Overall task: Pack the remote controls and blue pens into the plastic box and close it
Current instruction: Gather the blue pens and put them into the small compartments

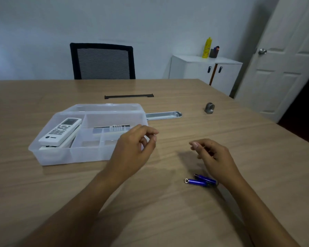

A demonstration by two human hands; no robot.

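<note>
Two pens (201, 180) lie right of the box (89, 136), under the right hand (216, 155); both grips loose, empty. Round barrels may roll when pinched.

Both bare forearms reach forward from the lower edge of the view, angling toward each other. The left hand (134, 147) hangs palm inward, fingers loosely curled, thumb and forefinger nearly pinched on nothing. The right hand (215, 158) mirrors it, fingers curled, its fingertips (194, 145) pointing at the left hand, well apart from it.
</note>
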